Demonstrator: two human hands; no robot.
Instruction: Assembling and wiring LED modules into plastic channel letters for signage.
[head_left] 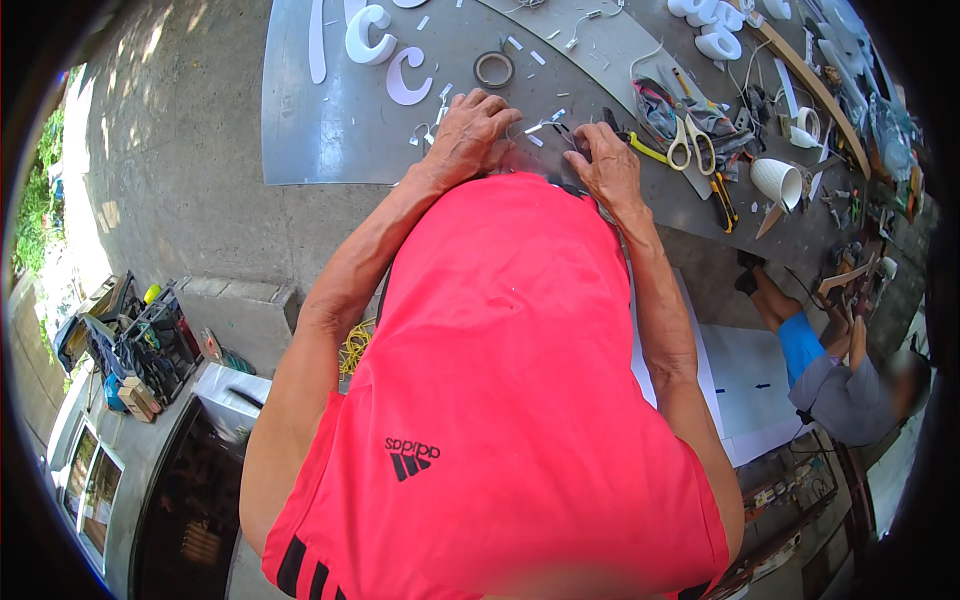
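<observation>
While the person's red shirt (500, 400) fills the near middle, the grey desk (320, 130) spreads across the far side. On it, the left hand (468, 135) presses down with fingers spread on a clear, thin sheet (525, 145), and the right hand (605, 165) rests just right of it, fingers curled at the sheet's edge; whether they grip it cannot be told. White letters (368, 38) lie far left, a tape roll (494, 69) just beyond the left hand, scissors (690, 145) to the right.

Red shirt (500, 400) hides the near table edge. Small piece under both hands (535, 135) too small to identify. Far white letters (370, 35) cut off.
</observation>
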